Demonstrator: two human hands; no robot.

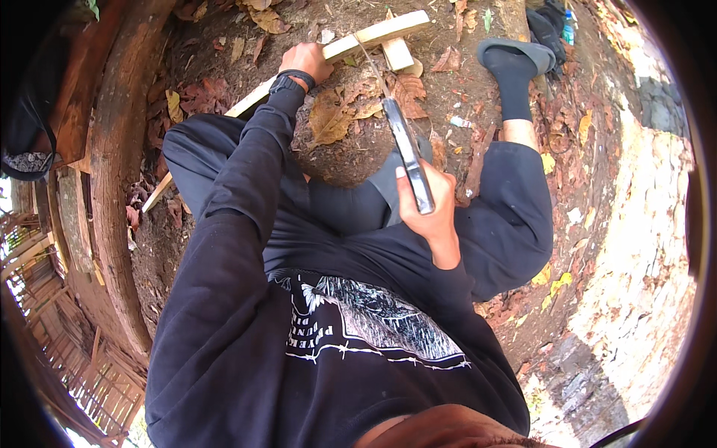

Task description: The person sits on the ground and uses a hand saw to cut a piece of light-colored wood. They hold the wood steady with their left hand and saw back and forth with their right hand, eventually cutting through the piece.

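A long pale wooden strip runs slantwise from the top middle down to the left, passing behind my bent left leg. My left hand is closed over it, pressing on its upper stretch. In my right hand is a hand saw with a long dark and grey handle, gripped near its rear end. Its thin blade, seen nearly edge-on, reaches up to the strip and meets it to the right of my left hand. A short wooden block lies crosswise under the strip's far end.
Dry leaves litter the bare soil between my legs. A thick log lies along the left, beside slatted bamboo. My sandalled right foot is stretched out at the upper right, near a dark bag and a bottle.
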